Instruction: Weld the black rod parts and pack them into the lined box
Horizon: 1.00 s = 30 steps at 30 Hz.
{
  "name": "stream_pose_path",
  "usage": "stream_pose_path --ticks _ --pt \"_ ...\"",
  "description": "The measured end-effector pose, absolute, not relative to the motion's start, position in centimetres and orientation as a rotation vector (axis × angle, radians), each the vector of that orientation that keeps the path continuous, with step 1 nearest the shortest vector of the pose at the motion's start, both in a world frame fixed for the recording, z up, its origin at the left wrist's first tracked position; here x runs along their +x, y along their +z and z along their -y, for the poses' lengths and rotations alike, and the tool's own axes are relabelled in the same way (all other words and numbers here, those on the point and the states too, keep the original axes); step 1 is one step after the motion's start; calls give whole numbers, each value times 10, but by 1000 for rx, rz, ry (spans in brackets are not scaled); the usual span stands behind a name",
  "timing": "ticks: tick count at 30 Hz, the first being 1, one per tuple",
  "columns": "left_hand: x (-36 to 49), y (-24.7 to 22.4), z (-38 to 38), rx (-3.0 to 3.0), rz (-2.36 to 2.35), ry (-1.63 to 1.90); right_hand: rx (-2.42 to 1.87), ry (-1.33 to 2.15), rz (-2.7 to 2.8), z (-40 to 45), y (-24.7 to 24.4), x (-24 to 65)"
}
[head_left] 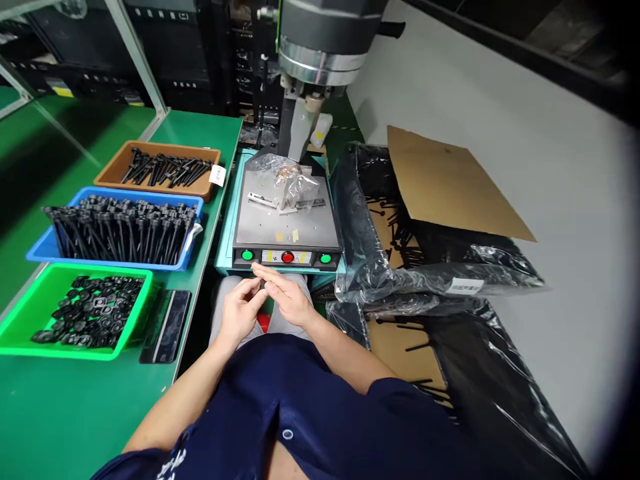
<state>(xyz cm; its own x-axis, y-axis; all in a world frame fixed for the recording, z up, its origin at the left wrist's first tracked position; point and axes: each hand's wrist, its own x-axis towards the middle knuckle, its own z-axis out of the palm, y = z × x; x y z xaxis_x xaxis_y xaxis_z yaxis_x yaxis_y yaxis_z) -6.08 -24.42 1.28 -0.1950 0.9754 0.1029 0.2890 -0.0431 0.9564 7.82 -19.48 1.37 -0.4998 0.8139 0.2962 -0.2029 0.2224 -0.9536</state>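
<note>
Sitting pinched between left hand [241, 311] and right hand [291, 301], small dark piece [263, 284].

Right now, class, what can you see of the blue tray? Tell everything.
The blue tray is shallow, roughly rectangular and looks plastic. It rests upright on the green tabletop, between the brown tray and the bright green tray; whether it touches either is unclear. It is crowded with slender black stems with wider heads, piled above its rim. A whitish slip shows at its right end. Neither the left hand nor the right hand touches it.
</note>
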Motion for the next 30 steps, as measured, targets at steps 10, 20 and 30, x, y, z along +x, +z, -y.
stream_pose_path --ticks 10,20,30 --pt "-27 14 218 1490 -1466 1301 -551 1476 1483 169 0 116" --pt "-8 16 195 1239 -1281 1197 -251 1327 1804 132 12 162" --pt "25 24 175 1016 -964 1137 -279 1239 1801 127 15 191"
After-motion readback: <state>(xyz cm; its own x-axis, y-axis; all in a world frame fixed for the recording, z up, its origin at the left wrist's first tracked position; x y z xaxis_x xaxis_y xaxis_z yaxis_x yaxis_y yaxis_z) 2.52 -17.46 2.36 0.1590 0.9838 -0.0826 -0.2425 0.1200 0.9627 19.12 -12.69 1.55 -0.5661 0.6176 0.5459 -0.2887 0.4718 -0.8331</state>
